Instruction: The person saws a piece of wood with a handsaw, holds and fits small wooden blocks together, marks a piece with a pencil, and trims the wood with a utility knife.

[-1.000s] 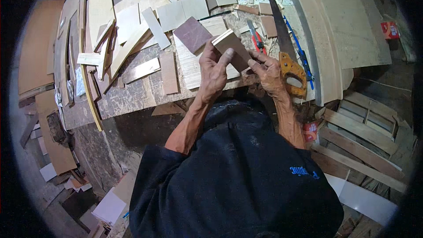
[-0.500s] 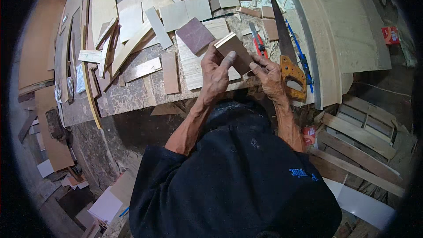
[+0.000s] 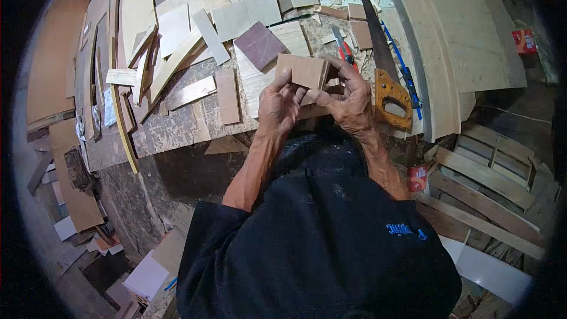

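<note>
Head view: both hands up over the bench (image 3: pixel 177 130) edge, sharing one small wood block (image 3: pixel 302 71); left hand (image 3: pixel 277 103) fingers clamped on its near-left corner, right hand (image 3: pixel 348 100) fingers curled round its right end – both touching, neither nearer; block's long axis runs left-right, tilted slightly, sitting above and beyond the fingertips; handsaw (image 3: pixel 384 65) lies just right of the right hand.
</note>
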`<state>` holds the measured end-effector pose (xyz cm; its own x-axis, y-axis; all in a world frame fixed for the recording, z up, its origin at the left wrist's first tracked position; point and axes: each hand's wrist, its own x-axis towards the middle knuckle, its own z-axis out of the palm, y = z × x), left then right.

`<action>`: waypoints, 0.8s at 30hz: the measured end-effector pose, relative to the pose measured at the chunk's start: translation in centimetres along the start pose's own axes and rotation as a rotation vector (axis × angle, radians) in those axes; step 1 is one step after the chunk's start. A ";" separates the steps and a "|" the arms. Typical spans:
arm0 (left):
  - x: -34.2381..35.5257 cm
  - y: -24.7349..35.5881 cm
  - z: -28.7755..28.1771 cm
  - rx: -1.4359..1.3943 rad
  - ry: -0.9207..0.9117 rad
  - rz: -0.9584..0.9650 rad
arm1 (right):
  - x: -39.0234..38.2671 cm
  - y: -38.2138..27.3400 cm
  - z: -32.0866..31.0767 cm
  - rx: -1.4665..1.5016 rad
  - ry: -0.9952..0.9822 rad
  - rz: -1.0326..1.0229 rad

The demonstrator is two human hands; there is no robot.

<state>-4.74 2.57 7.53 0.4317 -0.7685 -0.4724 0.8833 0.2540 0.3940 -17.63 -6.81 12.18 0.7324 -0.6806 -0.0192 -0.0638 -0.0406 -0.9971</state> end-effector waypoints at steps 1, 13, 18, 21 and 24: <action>0.1 0.0 -0.4 0.001 0.001 0.001 | 0.0 -0.3 0.0 0.001 -0.001 0.000; -0.9 0.2 0.1 -0.050 -0.041 -0.037 | 0.3 0.5 0.1 0.025 0.017 -0.036; -1.1 0.4 -0.5 0.089 -0.028 0.038 | 0.5 -0.1 -0.6 0.072 0.076 -0.071; -1.9 0.5 0.0 0.278 -0.079 0.125 | 0.5 0.2 -1.4 0.163 0.089 -0.036; -1.8 0.3 -0.6 0.280 -0.110 0.164 | 0.4 -0.2 -1.5 0.149 0.073 -0.116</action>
<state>-5.12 4.35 8.03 0.5281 -0.7934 -0.3027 0.7125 0.2200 0.6663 -18.34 -8.14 12.43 0.6778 -0.7290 0.0960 0.1230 -0.0163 -0.9923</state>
